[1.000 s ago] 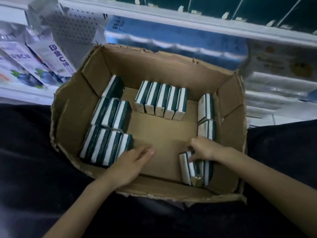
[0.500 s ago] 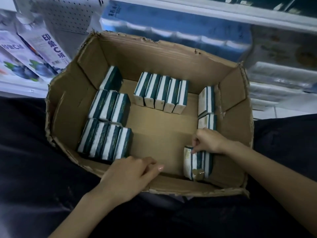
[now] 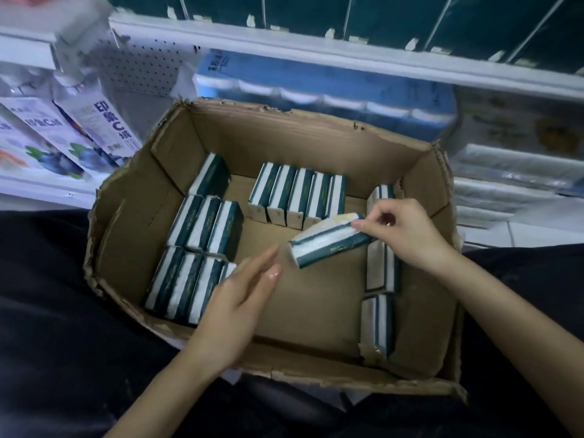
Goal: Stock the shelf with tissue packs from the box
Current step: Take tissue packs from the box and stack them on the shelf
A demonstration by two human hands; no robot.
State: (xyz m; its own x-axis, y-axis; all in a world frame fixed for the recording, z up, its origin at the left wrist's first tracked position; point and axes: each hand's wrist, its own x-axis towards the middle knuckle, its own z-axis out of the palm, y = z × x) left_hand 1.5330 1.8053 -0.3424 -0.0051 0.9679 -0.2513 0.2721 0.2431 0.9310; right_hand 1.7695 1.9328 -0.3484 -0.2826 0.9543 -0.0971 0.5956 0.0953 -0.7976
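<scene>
An open cardboard box (image 3: 316, 137) rests on my lap and holds several green-and-white tissue packs standing on edge in groups. My right hand (image 3: 407, 232) pinches one end of a tissue pack (image 3: 328, 243) and holds it tilted above the box floor. My left hand (image 3: 234, 298) reaches into the box with straight fingers, its fingertips just left of the lifted pack's free end and not touching it. Two more packs (image 3: 379, 295) stand along the right wall below my right hand. The shelf (image 3: 316, 42) runs above the box.
Dark green packs fill the top shelf (image 3: 347, 14). Blue-wrapped tissue bundles (image 3: 316, 86) lie behind the box. Purple pouches (image 3: 79, 128) lean on a lower shelf at the left, and clear-wrapped packs (image 3: 512, 172) are stacked at the right. Dark cloth of my legs surrounds the box.
My right hand has lifted one pack out of the group by the right wall and swung it toward the middle. My left hand has moved from the front rim into the box toward it.
</scene>
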